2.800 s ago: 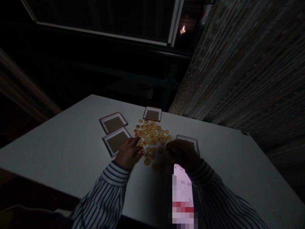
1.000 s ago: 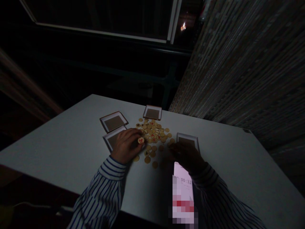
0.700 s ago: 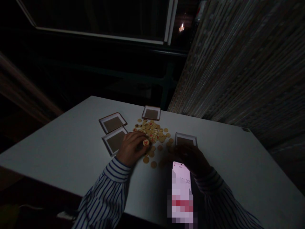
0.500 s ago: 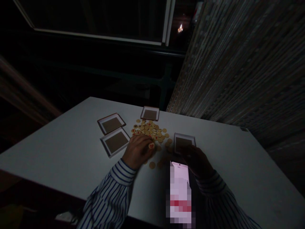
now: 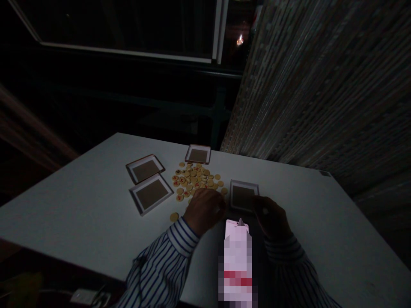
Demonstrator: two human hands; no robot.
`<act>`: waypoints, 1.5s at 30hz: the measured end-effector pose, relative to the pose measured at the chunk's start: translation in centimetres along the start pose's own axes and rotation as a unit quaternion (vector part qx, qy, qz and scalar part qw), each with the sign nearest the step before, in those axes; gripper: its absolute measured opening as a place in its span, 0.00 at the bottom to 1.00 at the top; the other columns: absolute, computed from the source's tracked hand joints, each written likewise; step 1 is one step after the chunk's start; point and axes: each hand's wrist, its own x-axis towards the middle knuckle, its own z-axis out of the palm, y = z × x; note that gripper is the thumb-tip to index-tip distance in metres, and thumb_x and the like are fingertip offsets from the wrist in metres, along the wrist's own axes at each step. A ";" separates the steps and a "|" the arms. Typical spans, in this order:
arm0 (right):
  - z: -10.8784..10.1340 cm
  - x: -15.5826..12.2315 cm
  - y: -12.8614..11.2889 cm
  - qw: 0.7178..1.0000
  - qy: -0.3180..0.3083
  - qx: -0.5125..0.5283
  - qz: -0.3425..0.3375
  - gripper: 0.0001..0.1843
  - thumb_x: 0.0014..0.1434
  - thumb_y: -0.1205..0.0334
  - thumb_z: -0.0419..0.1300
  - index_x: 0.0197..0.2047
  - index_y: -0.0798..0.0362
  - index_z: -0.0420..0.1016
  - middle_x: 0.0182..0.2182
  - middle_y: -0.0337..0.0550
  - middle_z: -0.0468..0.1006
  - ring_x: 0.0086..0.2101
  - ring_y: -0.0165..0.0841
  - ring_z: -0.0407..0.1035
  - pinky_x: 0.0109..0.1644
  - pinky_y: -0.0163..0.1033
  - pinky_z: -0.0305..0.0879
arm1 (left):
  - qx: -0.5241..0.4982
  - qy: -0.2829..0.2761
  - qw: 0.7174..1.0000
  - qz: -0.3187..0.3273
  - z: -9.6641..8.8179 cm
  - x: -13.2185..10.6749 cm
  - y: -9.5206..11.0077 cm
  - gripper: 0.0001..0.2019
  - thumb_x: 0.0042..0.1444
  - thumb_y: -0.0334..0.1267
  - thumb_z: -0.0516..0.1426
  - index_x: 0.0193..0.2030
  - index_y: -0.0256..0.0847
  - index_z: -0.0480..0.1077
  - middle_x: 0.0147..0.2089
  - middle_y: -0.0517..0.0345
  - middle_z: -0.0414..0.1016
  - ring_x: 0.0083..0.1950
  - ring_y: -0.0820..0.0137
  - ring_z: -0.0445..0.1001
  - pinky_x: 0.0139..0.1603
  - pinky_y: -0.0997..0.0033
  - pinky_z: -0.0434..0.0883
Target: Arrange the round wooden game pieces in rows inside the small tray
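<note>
A heap of round wooden Chinese chess pieces [image 5: 195, 173], some with red or dark characters, lies on the white table. My left hand [image 5: 207, 210] is at the near edge of the heap with its fingers curled together. What is in those fingers, if anything, is hidden. A single plain piece [image 5: 174, 217] lies left of my left wrist. My right hand [image 5: 272, 217] is closed beside the near right corner of the shallow box half [image 5: 244, 183] on the right. A small pale spot shows at its fingers, too dark to name.
Two more shallow open box halves, a brown-edged one [image 5: 146, 157] and a white-edged one [image 5: 135, 201], lie left of the heap. Another box half [image 5: 198, 146] sits behind it. A lit phone [image 5: 237, 252] is between my forearms. A string curtain [image 5: 289, 85] hangs at the right.
My left hand has moved right across the near side of the heap; the piece with a red character at its fingertips no longer shows. My right hand has drawn slightly away from the right box half.
</note>
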 end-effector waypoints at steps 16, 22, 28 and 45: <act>-0.1 -0.5 0.4 0.998 0.006 0.034 0.048 0.10 0.58 0.60 0.53 0.35 0.54 0.74 0.27 0.44 0.78 0.27 0.33 0.71 0.31 0.39 0.69 | -0.028 -0.002 1.000 0.000 3.5 4.3 1.1 0.06 0.56 0.35 0.54 0.37 0.41 0.71 0.37 0.57 0.76 0.41 0.67 0.71 0.45 0.63 0.65; -0.1 -0.4 0.0 0.998 0.004 0.033 0.046 0.10 0.59 0.59 0.53 0.34 0.53 0.74 0.27 0.44 0.77 0.28 0.33 0.72 0.32 0.38 0.69 | -0.026 0.017 1.000 -0.007 5.5 3.4 1.0 0.07 0.57 0.36 0.54 0.38 0.42 0.72 0.36 0.56 0.76 0.40 0.67 0.72 0.42 0.63 0.65; 0.2 -0.2 -0.9 0.998 -0.008 0.058 0.017 0.11 0.60 0.61 0.52 0.34 0.53 0.74 0.29 0.45 0.78 0.30 0.33 0.73 0.33 0.37 0.71 | -0.016 0.010 1.000 0.016 5.9 3.5 0.9 0.08 0.57 0.38 0.53 0.36 0.41 0.73 0.29 0.56 0.74 0.33 0.69 0.72 0.34 0.67 0.65; 0.8 -0.6 -1.6 0.964 -0.044 0.224 0.134 0.10 0.56 0.57 0.58 0.38 0.52 0.77 0.31 0.43 0.81 0.30 0.33 0.76 0.30 0.35 0.74 | -0.034 0.062 0.993 0.091 6.7 2.7 0.8 0.09 0.57 0.39 0.55 0.39 0.38 0.73 0.34 0.54 0.78 0.37 0.68 0.76 0.38 0.67 0.69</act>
